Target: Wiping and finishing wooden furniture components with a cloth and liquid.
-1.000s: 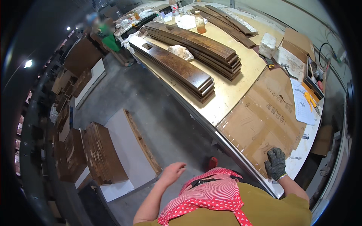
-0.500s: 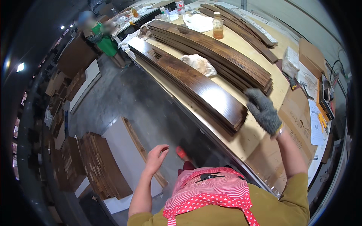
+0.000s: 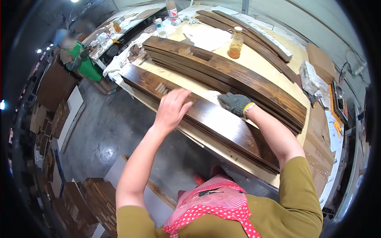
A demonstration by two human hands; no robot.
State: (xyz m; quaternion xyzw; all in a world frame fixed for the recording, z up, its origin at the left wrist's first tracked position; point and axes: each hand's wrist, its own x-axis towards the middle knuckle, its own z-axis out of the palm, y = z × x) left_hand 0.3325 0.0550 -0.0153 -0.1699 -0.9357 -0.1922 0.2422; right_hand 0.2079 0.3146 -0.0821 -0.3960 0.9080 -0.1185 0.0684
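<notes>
My bare left hand is over the near stack of glossy dark brown wooden boards, beside a slotted cutout in the top board. Its fingers are stretched and slightly apart, holding nothing; whether they touch the wood I cannot tell. My right hand, in a grey knit glove, reaches across that stack into the gap before the far stack of boards. Its fingers close on a white cloth, most of which the glove hides.
A bottle of amber liquid stands behind the far stack, near white paper or cloth. More boards lie at the back. Flat cardboard covers the table's right end. A person in a green apron stands at far left.
My gloved right hand has moved left from the boards' right end to the cloth. My left hand has risen from beside the table to over the near stack. The view has shifted.
</notes>
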